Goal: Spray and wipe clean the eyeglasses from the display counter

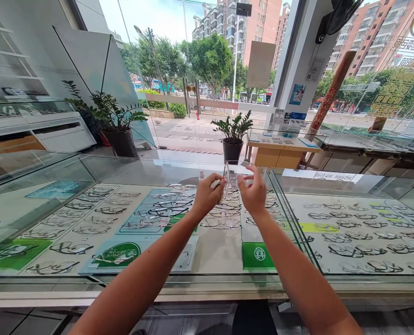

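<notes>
Above the glass display counter [217,265], my left hand [207,194] is closed on a pair of eyeglasses [227,179], held edge-on so that a lens faces my right hand. Something small and white [215,184] shows at the left fingers; I cannot make out what it is. My right hand [254,191] is raised just right of the glasses, with thumb and index finger bent and apart. A small grey shape [245,164] appears by its index fingertip; whether they touch is unclear. Under the glass, beneath my hands, lie rows of eyeglass frames [224,223].
A small clear bottle [202,175] stands just beyond my left hand. More frames fill the right-hand case [353,232]. Past the counter are two potted plants [232,149], a wooden display table [280,156] and a glass shopfront facing the street.
</notes>
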`<state>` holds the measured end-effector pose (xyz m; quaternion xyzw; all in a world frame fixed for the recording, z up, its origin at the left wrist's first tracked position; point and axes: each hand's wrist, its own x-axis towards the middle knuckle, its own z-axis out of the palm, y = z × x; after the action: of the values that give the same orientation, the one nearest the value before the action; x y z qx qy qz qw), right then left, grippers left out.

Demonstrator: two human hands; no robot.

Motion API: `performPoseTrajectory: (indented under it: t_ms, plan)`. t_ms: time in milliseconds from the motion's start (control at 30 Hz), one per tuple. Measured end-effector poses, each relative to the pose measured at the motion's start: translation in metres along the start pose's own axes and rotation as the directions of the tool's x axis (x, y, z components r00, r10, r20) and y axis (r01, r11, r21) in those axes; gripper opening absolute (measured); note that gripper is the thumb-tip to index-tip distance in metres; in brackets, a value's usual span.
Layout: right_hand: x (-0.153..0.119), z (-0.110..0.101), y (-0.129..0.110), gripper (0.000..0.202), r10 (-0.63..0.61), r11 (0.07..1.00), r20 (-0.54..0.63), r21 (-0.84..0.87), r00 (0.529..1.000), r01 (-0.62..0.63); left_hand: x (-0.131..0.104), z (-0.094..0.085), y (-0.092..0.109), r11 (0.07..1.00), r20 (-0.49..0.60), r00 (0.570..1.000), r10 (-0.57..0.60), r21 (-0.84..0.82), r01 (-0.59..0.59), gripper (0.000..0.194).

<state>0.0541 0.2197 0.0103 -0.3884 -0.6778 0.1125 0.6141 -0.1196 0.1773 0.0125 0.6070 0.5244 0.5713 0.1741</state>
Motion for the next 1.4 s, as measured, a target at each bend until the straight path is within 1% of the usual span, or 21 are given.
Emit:
performPoseTrajectory:
  t_ms: [67, 200, 300, 367, 433, 500, 600, 767, 900, 1033, 1133, 1267, 1333, 1400]
  plan:
    - [-0.005, 0.005, -0.002, 0.036, -0.011, 1.000, 0.052, 0.002, 0.999, 0.011, -0.002, 0.002, 0.003, 0.999, 0.009, 1.000, -0.017, -0.034, 0.017, 0.031]
    - [-0.011, 0.011, -0.003, 0.027, -0.014, 1.000, 0.098, -0.001, 0.995, 0.014, -0.004, 0.003, 0.007, 0.997, 0.015, 0.998, 0.067, 0.036, -0.068, 0.030]
    - [-0.013, 0.012, -0.002, 0.027, -0.008, 1.000, 0.085, 0.015, 0.996, 0.006, -0.004, 0.002, 0.006, 0.992, 0.034, 0.994, 0.101, 0.072, -0.104, 0.029]
    - [-0.014, 0.012, -0.002, 0.031, -0.018, 0.999, 0.075, 0.029, 0.997, 0.016, -0.004, 0.002, 0.005, 0.989, 0.030, 0.993, 0.112, 0.095, -0.114, 0.028]
    - [-0.014, 0.012, -0.002, 0.032, -0.053, 0.998, 0.082, 0.034, 0.995, 0.050, -0.004, 0.001, 0.003, 0.989, 0.036, 0.994, 0.101, 0.105, -0.104, 0.028]
    - [-0.014, 0.011, -0.003, 0.030, -0.100, 0.995, 0.098, 0.019, 0.990, 0.098, -0.004, 0.001, 0.001, 0.990, 0.065, 0.993, 0.094, 0.100, -0.101, 0.029]
    - [-0.014, 0.012, -0.001, 0.029, -0.145, 0.989, 0.115, -0.021, 0.983, 0.148, -0.002, 0.003, -0.003, 0.990, 0.102, 0.989, 0.108, 0.078, -0.117, 0.029]
    - [-0.014, 0.016, 0.006, 0.024, -0.196, 0.980, 0.091, -0.024, 0.976, 0.199, -0.003, 0.007, -0.006, 0.991, 0.087, 0.989, 0.119, 0.049, -0.123, 0.029]
    - [-0.013, 0.017, 0.011, 0.023, -0.201, 0.979, 0.055, -0.016, 0.978, 0.202, -0.003, 0.007, -0.008, 0.990, 0.035, 0.991, 0.128, 0.048, -0.130, 0.027]
    - [-0.012, 0.016, 0.014, 0.024, -0.176, 0.982, 0.034, -0.061, 0.984, 0.178, 0.001, 0.003, -0.011, 0.997, -0.057, 0.996, 0.075, 0.020, -0.074, 0.028]
    - [-0.010, 0.016, 0.017, 0.023, -0.148, 0.981, 0.042, -0.120, 0.988, 0.152, 0.006, 0.000, -0.013, 0.996, -0.159, 0.987, 0.019, -0.081, -0.032, 0.032]
    - [-0.009, 0.018, 0.022, 0.020, -0.153, 0.959, 0.049, -0.233, 0.987, 0.160, 0.015, -0.005, -0.017, 0.964, -0.294, 0.954, -0.051, -0.263, -0.030, 0.036]
    - [-0.009, 0.019, 0.024, 0.018, -0.143, 0.945, 0.092, -0.285, 0.985, 0.163, 0.020, -0.008, -0.018, 0.943, -0.341, 0.936, -0.082, -0.331, -0.038, 0.037]
    - [-0.010, 0.019, 0.025, 0.016, -0.121, 0.936, 0.159, -0.311, 0.980, 0.167, 0.023, -0.010, -0.018, 0.932, -0.366, 0.926, -0.095, -0.359, -0.046, 0.038]
